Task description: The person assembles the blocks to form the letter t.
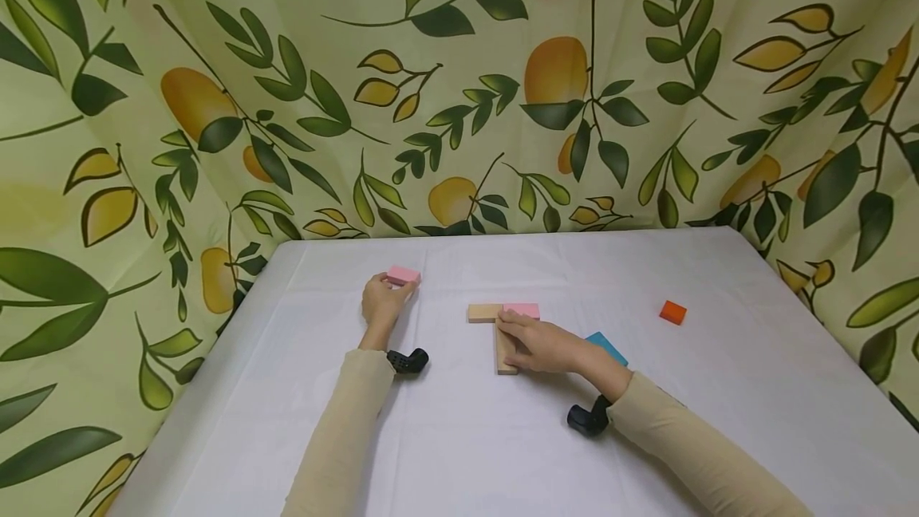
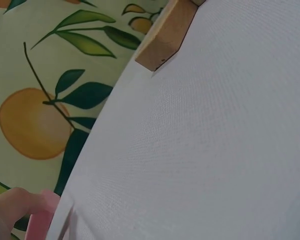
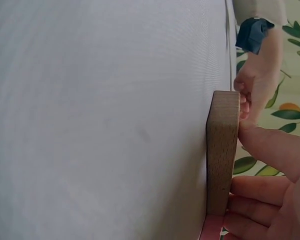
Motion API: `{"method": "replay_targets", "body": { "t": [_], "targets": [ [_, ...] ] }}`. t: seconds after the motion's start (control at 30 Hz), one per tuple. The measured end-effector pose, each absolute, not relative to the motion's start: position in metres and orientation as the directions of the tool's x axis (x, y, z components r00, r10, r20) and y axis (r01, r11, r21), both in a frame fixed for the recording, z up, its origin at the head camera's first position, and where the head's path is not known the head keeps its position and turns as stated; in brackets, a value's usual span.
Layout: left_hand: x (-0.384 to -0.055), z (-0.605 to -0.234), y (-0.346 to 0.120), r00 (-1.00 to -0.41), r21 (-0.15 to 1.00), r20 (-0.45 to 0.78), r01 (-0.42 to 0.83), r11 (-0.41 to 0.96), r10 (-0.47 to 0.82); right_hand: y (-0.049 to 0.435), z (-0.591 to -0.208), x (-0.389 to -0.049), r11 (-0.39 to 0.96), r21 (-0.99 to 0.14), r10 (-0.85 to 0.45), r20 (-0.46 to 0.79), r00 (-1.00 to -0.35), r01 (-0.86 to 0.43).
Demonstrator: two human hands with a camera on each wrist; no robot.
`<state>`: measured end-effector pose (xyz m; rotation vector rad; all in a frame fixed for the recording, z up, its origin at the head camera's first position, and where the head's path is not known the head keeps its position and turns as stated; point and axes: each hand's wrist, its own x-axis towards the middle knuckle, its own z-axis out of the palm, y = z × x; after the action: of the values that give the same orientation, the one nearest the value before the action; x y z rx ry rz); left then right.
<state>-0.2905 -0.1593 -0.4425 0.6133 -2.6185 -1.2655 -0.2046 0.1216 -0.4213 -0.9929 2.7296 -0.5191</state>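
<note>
My left hand holds a pink block between thumb and fingers at the table's far left; part of that block shows in the left wrist view. Near the middle, a plain wooden block and a second pink block lie end to end. Another wooden block runs from their join towards the near side, making a T. The right hand rests over this T, thumb and fingertips touching the near wooden block in the right wrist view. Its fingers partly cover the join.
A blue block lies beyond the right forearm, partly hidden by it. Farther right sits a small orange block. White cloth covers the table, and a leaf-patterned curtain hangs behind its far edge.
</note>
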Motion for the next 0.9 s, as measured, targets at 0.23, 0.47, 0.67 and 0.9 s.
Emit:
{"method": "replay_targets", "body": {
  "t": [0.23, 0.47, 0.67, 0.9],
  "targets": [
    [-0.291, -0.440, -0.159, -0.909, 0.770, -0.004, -0.269, 0.579, -0.418, 0.123, -0.422, -0.205, 0.715, -0.394, -0.647, -0.059, -0.760, -0.578],
    [-0.288, -0.436, -0.155, -0.918, 0.777, 0.018, -0.236, 0.583, -0.396, 0.124, -0.423, -0.204, 0.722, -0.389, -0.638, -0.058, -0.768, -0.572],
    [-0.284, -0.432, -0.151, -0.934, 0.763, 0.035, -0.204, 0.613, -0.354, 0.124, -0.424, -0.205, 0.727, -0.375, -0.639, -0.062, -0.767, -0.575],
    [-0.279, -0.435, -0.145, -0.956, 0.730, 0.077, -0.140, 0.669, -0.283, 0.125, -0.426, -0.206, 0.731, -0.356, -0.639, -0.059, -0.767, -0.582]
  ]
}}
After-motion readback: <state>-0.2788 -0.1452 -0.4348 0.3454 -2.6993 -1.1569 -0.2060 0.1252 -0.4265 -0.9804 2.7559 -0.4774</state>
